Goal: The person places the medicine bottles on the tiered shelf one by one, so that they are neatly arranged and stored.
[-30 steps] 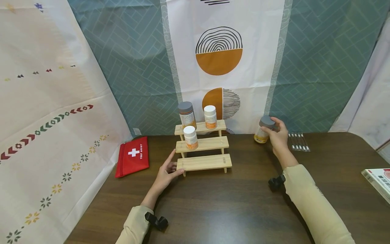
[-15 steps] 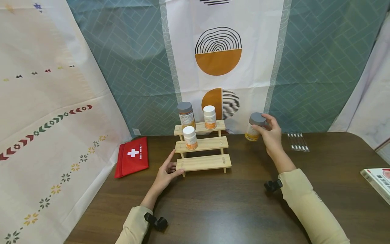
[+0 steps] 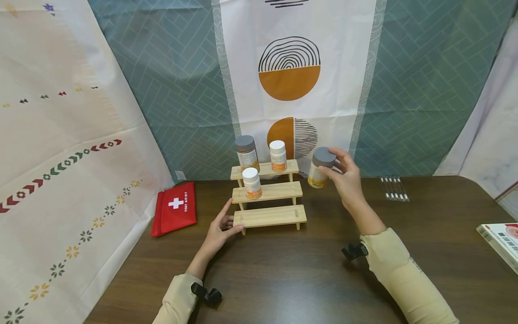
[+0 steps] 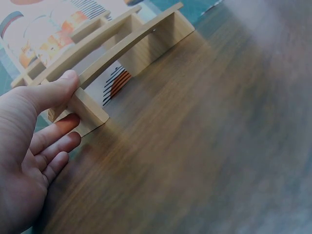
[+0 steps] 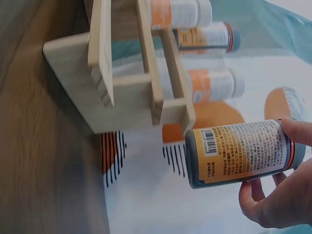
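Note:
My right hand point(image 3: 347, 181) grips a pill bottle point(image 3: 318, 173) by its grey lid. The bottle hangs upright, just right of a three-step wooden stand point(image 3: 269, 191); the right wrist view shows its yellow-and-white label point(image 5: 243, 148) and the fingers round the lid end. At the stand's left end, my left hand point(image 3: 216, 233) holds the lowest step, thumb on top. In the left wrist view the thumb point(image 4: 61, 90) lies over the step's end, with part of the hand hidden behind. Another grey-lidded bottle point(image 3: 247, 155) and a white bottle point(image 3: 278, 156) occupy the top step; a white bottle point(image 3: 252, 183) stands on the middle one.
A red first aid pouch point(image 3: 175, 208) lies left of the stand. Cotton swabs point(image 3: 394, 188) lie in a pack at the back right, and a white box point(image 3: 502, 240) is at the right edge. A patterned cloth point(image 3: 289, 90) hangs behind the table.
My right hand has lifted the grey-lidded pill bottle off the table and carried it left, close to the stand. The left hand stays on the stand's end.

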A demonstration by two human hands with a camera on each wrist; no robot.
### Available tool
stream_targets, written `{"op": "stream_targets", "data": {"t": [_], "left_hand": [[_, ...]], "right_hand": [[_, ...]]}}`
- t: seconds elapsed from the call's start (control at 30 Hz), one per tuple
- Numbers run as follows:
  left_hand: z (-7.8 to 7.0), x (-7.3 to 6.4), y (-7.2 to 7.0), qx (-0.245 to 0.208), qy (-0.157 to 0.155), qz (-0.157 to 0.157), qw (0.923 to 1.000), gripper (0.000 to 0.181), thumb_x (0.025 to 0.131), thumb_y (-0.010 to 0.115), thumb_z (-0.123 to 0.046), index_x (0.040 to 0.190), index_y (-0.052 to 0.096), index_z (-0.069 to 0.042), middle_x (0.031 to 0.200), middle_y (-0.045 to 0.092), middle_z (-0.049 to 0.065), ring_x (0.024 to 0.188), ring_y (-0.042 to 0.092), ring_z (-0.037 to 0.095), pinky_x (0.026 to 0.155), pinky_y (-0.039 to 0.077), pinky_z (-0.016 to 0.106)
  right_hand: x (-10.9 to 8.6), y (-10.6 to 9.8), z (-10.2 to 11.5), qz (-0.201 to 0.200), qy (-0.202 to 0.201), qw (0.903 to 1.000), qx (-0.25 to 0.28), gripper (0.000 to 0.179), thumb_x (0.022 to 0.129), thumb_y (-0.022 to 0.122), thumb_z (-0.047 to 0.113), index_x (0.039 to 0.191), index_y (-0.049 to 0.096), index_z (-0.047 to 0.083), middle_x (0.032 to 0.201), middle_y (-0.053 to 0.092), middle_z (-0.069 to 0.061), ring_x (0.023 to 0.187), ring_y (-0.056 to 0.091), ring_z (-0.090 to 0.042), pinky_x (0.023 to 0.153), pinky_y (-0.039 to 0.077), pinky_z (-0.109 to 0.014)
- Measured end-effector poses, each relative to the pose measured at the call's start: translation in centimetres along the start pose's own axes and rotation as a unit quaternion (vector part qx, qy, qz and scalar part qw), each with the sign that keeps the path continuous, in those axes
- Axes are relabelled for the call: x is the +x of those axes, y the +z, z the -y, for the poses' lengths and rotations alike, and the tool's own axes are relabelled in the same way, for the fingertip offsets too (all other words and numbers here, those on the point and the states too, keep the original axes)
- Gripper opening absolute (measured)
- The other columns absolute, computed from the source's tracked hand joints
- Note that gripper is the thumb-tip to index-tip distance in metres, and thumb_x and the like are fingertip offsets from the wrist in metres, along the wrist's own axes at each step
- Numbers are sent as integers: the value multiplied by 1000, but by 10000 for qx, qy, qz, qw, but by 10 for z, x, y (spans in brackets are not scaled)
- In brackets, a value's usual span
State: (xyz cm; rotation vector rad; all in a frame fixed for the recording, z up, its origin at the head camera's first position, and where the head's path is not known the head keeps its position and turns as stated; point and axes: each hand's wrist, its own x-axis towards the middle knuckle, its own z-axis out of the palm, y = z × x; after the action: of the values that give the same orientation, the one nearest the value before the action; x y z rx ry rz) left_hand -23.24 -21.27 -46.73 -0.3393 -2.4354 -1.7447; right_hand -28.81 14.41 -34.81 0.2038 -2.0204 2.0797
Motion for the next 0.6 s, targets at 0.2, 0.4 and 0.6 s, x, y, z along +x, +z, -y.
{"op": "stream_targets", "data": {"t": [0.2, 0.4, 0.6], "left_hand": [[-1, -1, 0, -59, -36, 14, 10000, 89, 84, 73, -3, 156, 25, -22, 112, 67, 27, 87, 62, 5, 81, 48, 18], [0, -1, 1, -23, -2, 36, 10000, 89, 85, 73, -4, 156, 24, -20, 113, 67, 27, 87, 62, 4, 82, 49, 18], [2, 1, -1, -35, -23, 48, 10000, 88, 85, 73, -3, 157, 23, -19, 115, 67, 28, 88, 61, 3, 82, 48, 18]], "right_hand": [[-4, 14, 0, 239, -67, 9997, 18, 57, 91, 66, 4, 142, 43, 7, 147, 44, -9, 129, 44, -21, 104, 39, -29], [-5, 29, 0, 459, -97, 9989, -21, 57, 90, 66, 3, 142, 44, 7, 147, 46, -12, 128, 45, -22, 99, 40, -26], [-6, 46, 1, 742, -151, 9971, 46, 57, 89, 67, 3, 141, 46, 9, 145, 48, -14, 132, 44, -28, 102, 40, -37]]}}
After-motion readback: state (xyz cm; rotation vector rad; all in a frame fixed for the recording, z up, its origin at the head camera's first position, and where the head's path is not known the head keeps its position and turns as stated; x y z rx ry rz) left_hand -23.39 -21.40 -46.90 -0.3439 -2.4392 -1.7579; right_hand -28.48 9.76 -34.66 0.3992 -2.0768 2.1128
